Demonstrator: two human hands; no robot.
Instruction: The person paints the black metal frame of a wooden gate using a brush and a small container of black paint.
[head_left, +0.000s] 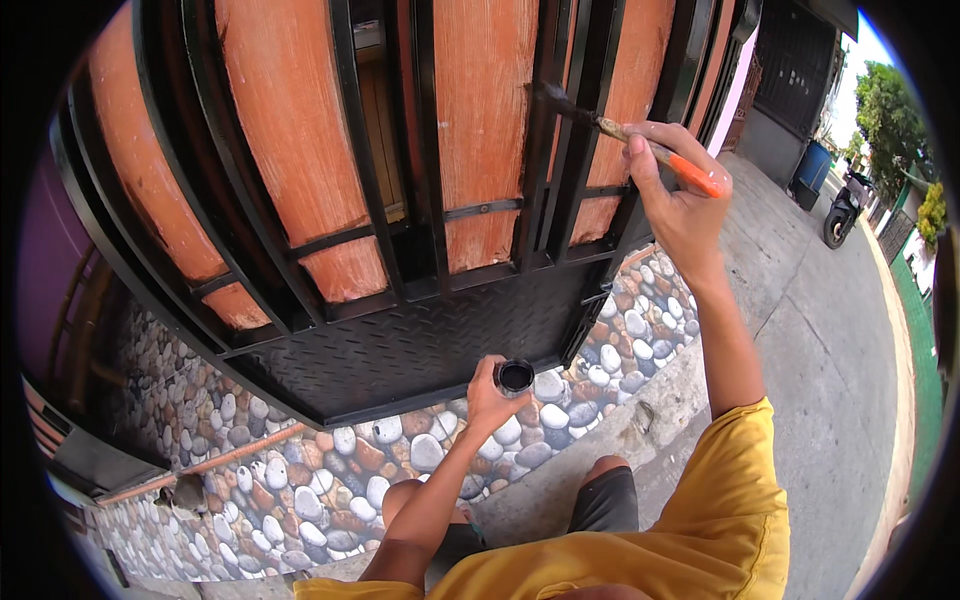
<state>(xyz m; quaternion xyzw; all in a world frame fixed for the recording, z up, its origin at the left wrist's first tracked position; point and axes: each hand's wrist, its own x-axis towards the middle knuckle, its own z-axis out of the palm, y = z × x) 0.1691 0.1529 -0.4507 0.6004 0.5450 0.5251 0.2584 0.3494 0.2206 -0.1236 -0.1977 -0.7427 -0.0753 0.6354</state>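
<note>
My right hand (682, 190) grips a paintbrush (640, 143) by its orange-tipped handle. The dark bristles reach left and touch or nearly touch a black upright bar of the gate (450, 320). Lower down, my left hand (490, 398) is wrapped round a small round container (515, 377) of black paint, its mouth facing up. Between the gate's black metal bars run orange-painted wooden slats (485, 100), with dark smudges along some edges. A textured black metal panel (440, 330) fills the gate's lower part, just behind the container.
Pebble-patterned flooring (330, 490) runs under the gate, bordered by a grey concrete pavement (800, 330). A motorcycle (847, 208) and a blue barrel (812, 166) stand farther off at the right. A small greyish-brown shape (185, 495) lies at the lower left.
</note>
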